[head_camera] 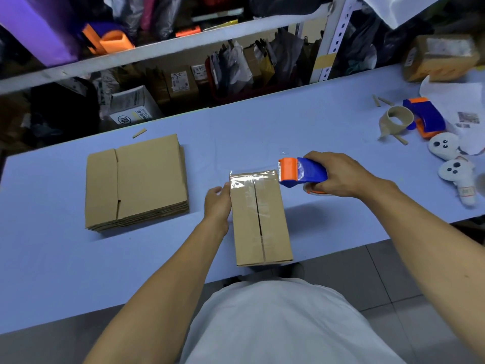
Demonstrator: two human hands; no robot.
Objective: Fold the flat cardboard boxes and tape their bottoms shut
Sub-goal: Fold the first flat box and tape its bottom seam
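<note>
Left hand (217,203) bracing box (259,219), right hand (338,174) gripping tape dispenser (301,172)

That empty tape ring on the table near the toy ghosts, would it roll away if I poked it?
Probably a little. The empty tape ring is a round cardboard hoop, so tipped on edge it could roll. It seems to sit on its open end now, so a poke would more likely slide it. It looks thin and hollow, so likely very light and easy to squash.

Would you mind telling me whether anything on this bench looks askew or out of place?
Mostly tidy. Oddities: cardboard scraps lie loose on the blue table, and two white plush toys sit among the packing gear at the right.
</note>
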